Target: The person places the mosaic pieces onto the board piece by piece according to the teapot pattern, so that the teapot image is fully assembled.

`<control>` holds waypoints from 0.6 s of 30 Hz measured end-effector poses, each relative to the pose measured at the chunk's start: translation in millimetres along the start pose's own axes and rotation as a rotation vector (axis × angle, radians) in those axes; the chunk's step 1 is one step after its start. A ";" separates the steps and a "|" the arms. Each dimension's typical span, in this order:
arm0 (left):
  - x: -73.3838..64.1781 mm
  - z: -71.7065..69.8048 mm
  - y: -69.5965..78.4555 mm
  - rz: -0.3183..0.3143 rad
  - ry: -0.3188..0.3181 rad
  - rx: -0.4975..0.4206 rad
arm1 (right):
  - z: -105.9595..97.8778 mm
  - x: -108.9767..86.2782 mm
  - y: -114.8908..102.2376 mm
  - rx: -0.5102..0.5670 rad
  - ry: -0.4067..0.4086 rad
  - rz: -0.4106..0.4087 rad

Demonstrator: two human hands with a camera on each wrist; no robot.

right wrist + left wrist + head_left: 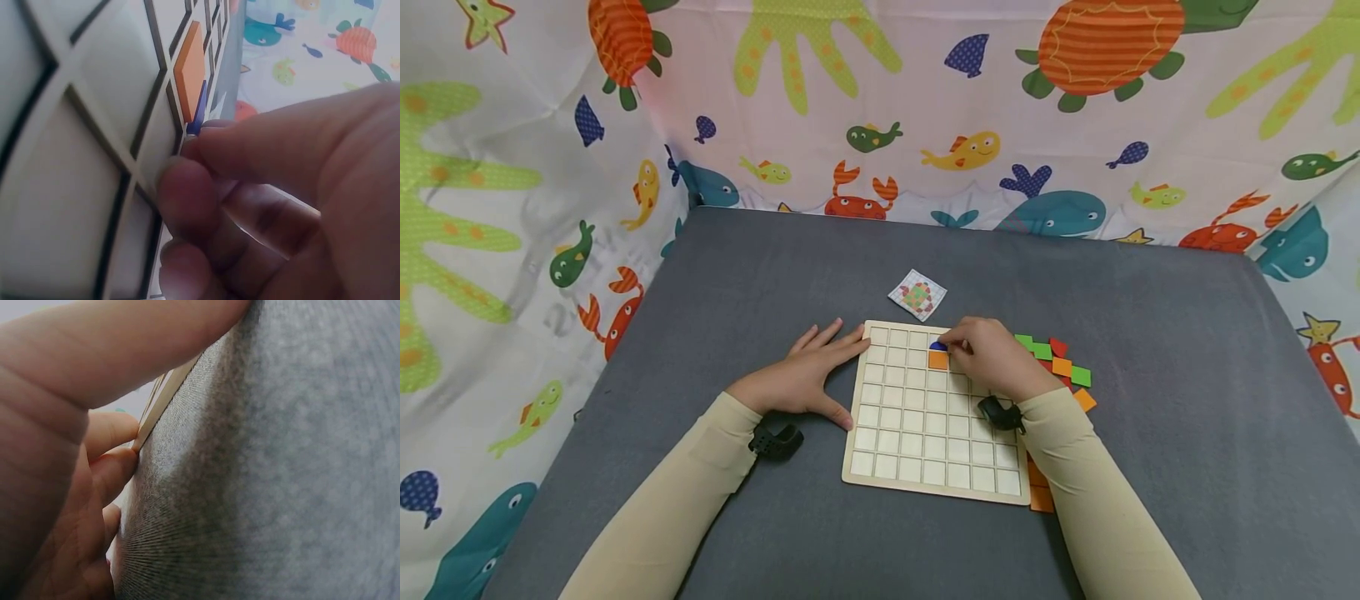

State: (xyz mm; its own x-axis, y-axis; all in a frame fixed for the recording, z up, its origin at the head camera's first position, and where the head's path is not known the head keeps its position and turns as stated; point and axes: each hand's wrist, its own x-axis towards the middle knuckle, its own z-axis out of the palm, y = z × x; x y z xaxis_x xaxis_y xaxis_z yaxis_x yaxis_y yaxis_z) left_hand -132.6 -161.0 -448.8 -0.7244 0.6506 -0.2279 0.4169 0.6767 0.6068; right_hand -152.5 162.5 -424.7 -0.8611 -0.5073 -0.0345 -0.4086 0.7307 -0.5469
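A wooden grid board with square cells lies on the grey table. My left hand rests along its left edge, fingers spread, with the thumb and fingertips touching the rim; the left wrist view shows fingertips against the board's side. Over the upper part of the grid, my right hand pinches a small blue tile between thumb and finger. The blue tile is partly hidden by the fingertips in the right wrist view. Just below it, an orange square tile sits in a cell.
A pattern card with a coloured design lies beyond the board. Loose green, red and orange tiles are scattered to the right, partly under the right forearm. More orange tiles lie by the lower right corner. A patterned cloth hangs behind the table.
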 end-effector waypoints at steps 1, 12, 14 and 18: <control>0.1 0.1 -0.1 0.000 0.001 0.001 | -0.2 -0.1 0.0 0.000 0.001 -0.002; -0.3 0.9 -0.8 -0.004 -0.006 0.005 | -6.5 -6.2 6.5 -0.013 0.029 0.007; -0.3 0.7 -0.5 -0.004 -0.007 0.004 | -9.3 -9.2 9.8 -0.017 0.035 0.029; 0.3 0.5 -1.0 -0.007 -0.007 0.007 | -15.8 -16.3 17.3 -0.020 0.037 0.079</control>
State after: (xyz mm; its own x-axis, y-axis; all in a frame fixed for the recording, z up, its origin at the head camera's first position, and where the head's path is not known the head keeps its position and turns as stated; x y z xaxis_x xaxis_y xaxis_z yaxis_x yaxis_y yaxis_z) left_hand -133.0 -161.3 -449.9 -0.7235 0.6482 -0.2376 0.4157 0.6838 0.5997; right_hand -150.3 190.6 -420.4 -0.9013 -0.4308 -0.0463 -0.3444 0.7771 -0.5267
